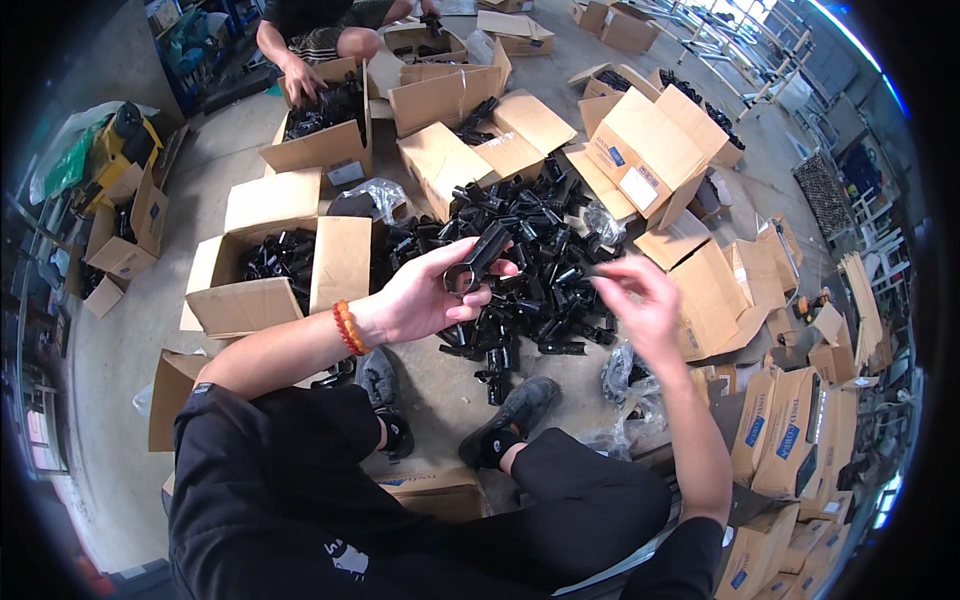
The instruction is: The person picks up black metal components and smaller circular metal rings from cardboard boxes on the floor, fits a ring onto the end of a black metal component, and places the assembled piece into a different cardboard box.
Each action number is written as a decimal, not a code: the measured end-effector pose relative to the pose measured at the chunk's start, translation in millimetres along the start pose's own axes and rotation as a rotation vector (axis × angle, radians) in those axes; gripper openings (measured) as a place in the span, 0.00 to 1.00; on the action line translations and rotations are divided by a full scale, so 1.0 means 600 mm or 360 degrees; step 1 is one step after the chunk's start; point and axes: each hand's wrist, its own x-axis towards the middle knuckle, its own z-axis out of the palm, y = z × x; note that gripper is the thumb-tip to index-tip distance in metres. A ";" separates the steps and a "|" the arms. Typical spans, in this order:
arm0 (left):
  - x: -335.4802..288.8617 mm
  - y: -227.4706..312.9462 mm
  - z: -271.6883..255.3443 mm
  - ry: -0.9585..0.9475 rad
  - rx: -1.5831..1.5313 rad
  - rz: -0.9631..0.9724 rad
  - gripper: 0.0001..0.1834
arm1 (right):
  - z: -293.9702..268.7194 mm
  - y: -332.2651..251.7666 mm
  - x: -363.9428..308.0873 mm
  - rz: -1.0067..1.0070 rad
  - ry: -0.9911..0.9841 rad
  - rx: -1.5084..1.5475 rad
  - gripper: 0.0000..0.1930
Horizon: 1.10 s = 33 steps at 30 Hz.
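Observation:
My left hand (pixel 415 300) is closed around a black tubular pipe fitting (pixel 486 250), with its round ring end turned towards me between thumb and fingers. To the right, and apart from it, my right hand (pixel 648 305) is raised with thumb and fingertips drawn together. Whatever those fingertips may hold is too small to make out. Beneath both hands, a heap of similar black pipe fittings (pixel 545 295) lies on the floor in front of my shoes.
An open cardboard box (pixel 245 300) of black fittings stands at left. Another person's hand (pixel 300 80) reaches into a box (pixel 345 150) beyond it. More open cartons (pixel 470 150) ring the heap. Clear plastic bags (pixel 625 375) and stacked cartons (pixel 785 430) lie at right.

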 end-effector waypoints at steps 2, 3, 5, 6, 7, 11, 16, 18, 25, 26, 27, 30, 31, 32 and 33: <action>-0.006 0.004 -0.003 0.0005 -0.0082 0.0059 0.23 | 0.072 -0.053 0.040 -0.0275 -0.0126 0.0060 0.09; -0.011 0.006 -0.005 0.0011 -0.0124 0.0096 0.22 | 0.099 -0.068 0.052 -0.0406 -0.0125 0.0093 0.09; -0.019 0.013 -0.005 0.0146 -0.0157 0.0130 0.22 | 0.136 -0.082 0.061 -0.0565 -0.0109 0.0025 0.10; -0.024 0.017 -0.004 0.0170 -0.0174 0.0135 0.22 | 0.152 -0.079 0.058 -0.0541 -0.0078 0.0032 0.10; -0.028 0.020 -0.007 0.0192 -0.0190 0.0139 0.21 | 0.165 -0.070 0.053 -0.0558 -0.0047 0.0020 0.11; -0.037 0.016 -0.020 0.0132 0.0019 0.0270 0.20 | 0.198 -0.058 0.042 -0.0595 0.0161 0.0020 0.11; -0.051 0.017 -0.020 0.0043 0.0101 0.0239 0.20 | 0.203 -0.052 0.040 -0.0654 0.0204 0.0032 0.11; -0.052 0.016 -0.015 -0.0002 0.0214 0.0303 0.22 | 0.193 -0.047 0.030 -0.0668 0.0208 0.0037 0.11; -0.051 0.010 0.002 -0.0083 0.0492 0.0333 0.23 | 0.194 -0.042 0.013 -0.0627 0.0181 0.0165 0.12; -0.050 0.009 0.006 -0.0066 0.0513 0.0351 0.24 | 0.194 -0.046 0.011 -0.0612 0.0188 0.0170 0.12; -0.049 0.007 0.009 -0.0045 0.0533 0.0373 0.25 | 0.195 -0.048 0.011 -0.0617 0.0201 0.0150 0.12; -0.048 0.005 0.009 -0.0023 0.0566 0.0400 0.27 | 0.196 -0.052 0.011 -0.0621 0.0238 0.0107 0.12; -0.048 0.005 0.008 -0.0023 0.0572 0.0404 0.26 | 0.195 -0.052 0.010 -0.0615 0.0249 0.0103 0.11; -0.048 0.004 0.008 -0.0014 0.0575 0.0405 0.26 | 0.195 -0.053 0.010 -0.0609 0.0260 0.0099 0.11; -0.049 0.004 0.007 -0.0005 0.0579 0.0405 0.26 | 0.196 -0.053 0.010 -0.0618 0.0262 0.0092 0.11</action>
